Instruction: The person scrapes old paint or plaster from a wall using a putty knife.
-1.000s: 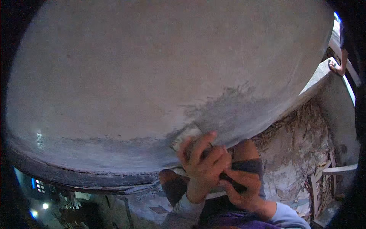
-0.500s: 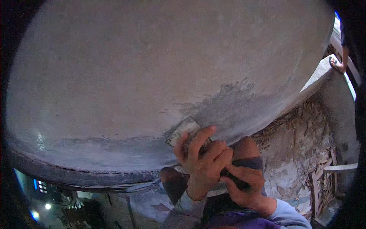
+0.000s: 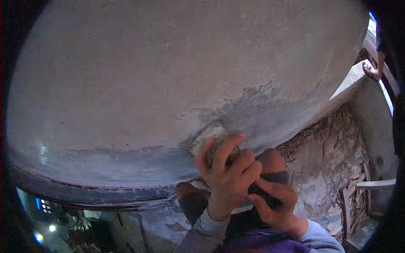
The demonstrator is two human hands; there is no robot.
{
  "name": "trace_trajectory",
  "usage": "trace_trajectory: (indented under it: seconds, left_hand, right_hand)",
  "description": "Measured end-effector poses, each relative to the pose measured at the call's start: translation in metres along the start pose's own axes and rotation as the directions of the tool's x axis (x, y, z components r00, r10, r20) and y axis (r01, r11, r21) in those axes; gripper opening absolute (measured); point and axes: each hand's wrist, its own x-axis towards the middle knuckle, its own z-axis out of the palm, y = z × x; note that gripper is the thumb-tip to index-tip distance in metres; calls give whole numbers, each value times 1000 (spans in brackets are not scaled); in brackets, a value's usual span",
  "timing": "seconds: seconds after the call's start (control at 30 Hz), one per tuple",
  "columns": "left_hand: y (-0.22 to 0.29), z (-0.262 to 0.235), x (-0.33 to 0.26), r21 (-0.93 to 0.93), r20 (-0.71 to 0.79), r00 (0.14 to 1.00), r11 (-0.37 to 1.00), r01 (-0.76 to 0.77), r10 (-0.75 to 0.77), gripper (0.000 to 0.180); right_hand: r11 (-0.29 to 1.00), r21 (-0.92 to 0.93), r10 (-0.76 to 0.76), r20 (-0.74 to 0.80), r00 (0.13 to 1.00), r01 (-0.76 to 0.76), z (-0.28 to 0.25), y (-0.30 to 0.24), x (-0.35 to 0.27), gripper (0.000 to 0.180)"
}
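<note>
The left hand (image 3: 225,175) is raised near centre, fingers curled and pressing forward, index finger stretched up. The right hand (image 3: 274,202) sits just beside it, lower right, fingers closed in a grip; both grey-sleeved forearms enter from below

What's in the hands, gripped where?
A dark-handled brush: left hand grips near the bristle head against the grey wall; right hand holds the handle's rear end.

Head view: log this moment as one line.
left hand: presses pale scrubbing pad on grey concrete wall | right hand: grips dark tool handle | damp dark patch beside pad
</note>
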Motion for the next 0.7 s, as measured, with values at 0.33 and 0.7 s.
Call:
trace_trajectory:
  seconds: [0.33,0.7]
  left_hand:
    - [-3,9,3,-7,-30,999,1000,-19,19,11]
    - [-6,28,-63,-82,109,992,994,72,-63,14]
  right_hand:
    - [999,-22,47,53,997,-46,-7,2,1,39]
    - [993,-34,119,221,968,-114,-11,30,-30,43]
